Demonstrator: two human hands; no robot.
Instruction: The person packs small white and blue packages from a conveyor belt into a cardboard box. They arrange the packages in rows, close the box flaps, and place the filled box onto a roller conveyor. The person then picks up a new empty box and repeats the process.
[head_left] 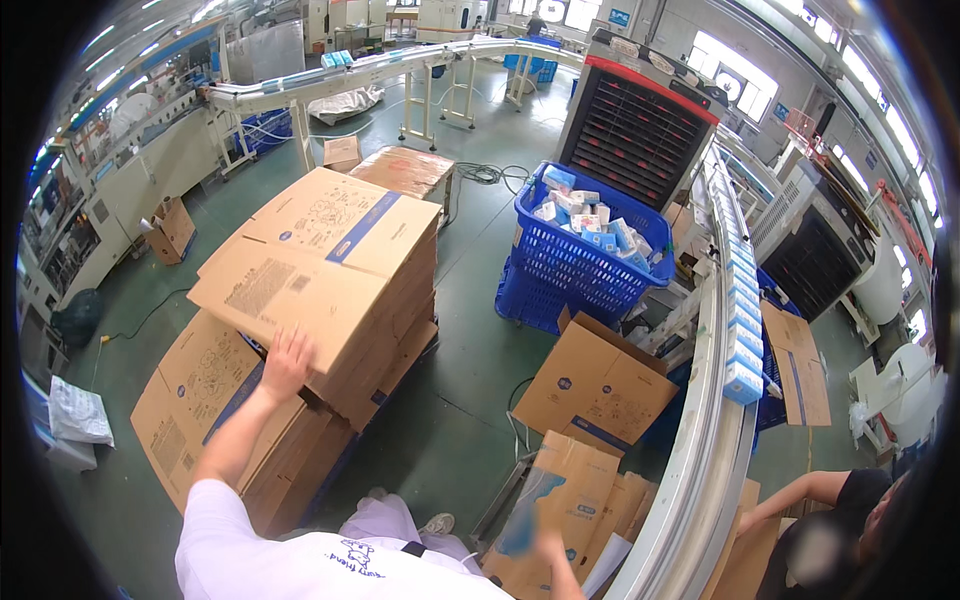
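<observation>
Flattened cardboard box (300,285), the top sheet of a tall stack (385,330) to our left, lies tilted with its near edge lifted off the pile. Our left hand (287,362) presses flat against that near edge, fingers spread, palm on the board rather than closed around it. Our right hand (548,548) is low and blurred near a folded carton (560,490) by the conveyor (700,440) (we cannot tell how open it is). To lift cleanly, we judge the hand should slide under the edge and peel one sheet only. Its long axis runs from near left to far right, toward the blue crate (580,270).
</observation>
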